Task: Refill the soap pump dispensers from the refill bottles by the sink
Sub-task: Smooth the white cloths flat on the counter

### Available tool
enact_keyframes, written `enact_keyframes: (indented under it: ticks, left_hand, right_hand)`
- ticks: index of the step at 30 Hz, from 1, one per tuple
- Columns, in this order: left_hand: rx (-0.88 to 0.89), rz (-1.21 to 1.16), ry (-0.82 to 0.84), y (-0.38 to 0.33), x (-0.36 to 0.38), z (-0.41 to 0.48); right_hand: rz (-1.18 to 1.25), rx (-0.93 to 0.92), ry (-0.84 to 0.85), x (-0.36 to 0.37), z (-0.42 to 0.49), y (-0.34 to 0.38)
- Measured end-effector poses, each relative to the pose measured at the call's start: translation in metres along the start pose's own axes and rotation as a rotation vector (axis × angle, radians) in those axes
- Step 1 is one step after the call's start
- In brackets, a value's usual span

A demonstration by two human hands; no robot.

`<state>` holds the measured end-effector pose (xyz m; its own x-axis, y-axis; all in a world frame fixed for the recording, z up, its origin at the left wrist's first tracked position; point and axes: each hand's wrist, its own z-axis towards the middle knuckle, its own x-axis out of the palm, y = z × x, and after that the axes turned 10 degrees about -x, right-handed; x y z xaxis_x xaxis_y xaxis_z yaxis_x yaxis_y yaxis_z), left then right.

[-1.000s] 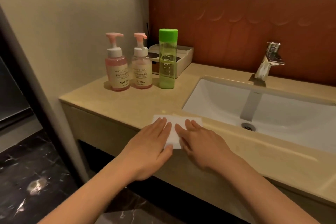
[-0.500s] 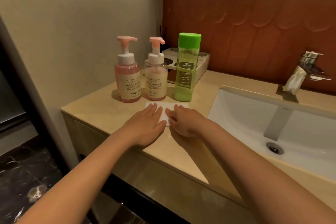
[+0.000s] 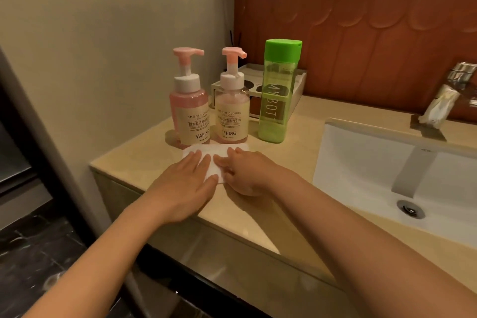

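Two pink pump dispensers stand side by side on the beige counter near the wall: the left dispenser [image 3: 191, 108] and the right dispenser [image 3: 232, 106], both with cream labels and pumps on. To their right stands a tall green bottle [image 3: 278, 90] with its green cap closed. A white tissue [image 3: 215, 160] lies flat on the counter just in front of the dispensers. My left hand [image 3: 185, 183] and my right hand [image 3: 245, 173] both rest flat on the tissue, fingers spread, pressing it down. Neither hand touches a bottle.
A white tray box [image 3: 296, 85] sits behind the bottles against the red-brown wall. The white sink basin [image 3: 361, 162] lies to the right with a chrome faucet [image 3: 449, 95]. The counter's front edge [image 3: 180, 214] runs under my wrists; the grey wall is at left.
Both hands slid the tissue away from the counter's front edge to just in front of the dispensers. The view has shifted left and closer to the bottles.
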<state>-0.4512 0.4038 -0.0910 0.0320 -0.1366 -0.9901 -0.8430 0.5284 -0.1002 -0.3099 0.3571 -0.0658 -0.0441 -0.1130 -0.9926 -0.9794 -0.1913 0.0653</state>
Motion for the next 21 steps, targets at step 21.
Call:
enact_keyframes:
  ticks: [21]
  left_hand:
    - [0.013, -0.048, -0.009, 0.006, 0.006, -0.07]
  right_hand:
    - [0.086, -0.085, -0.034, 0.018, -0.045, 0.036]
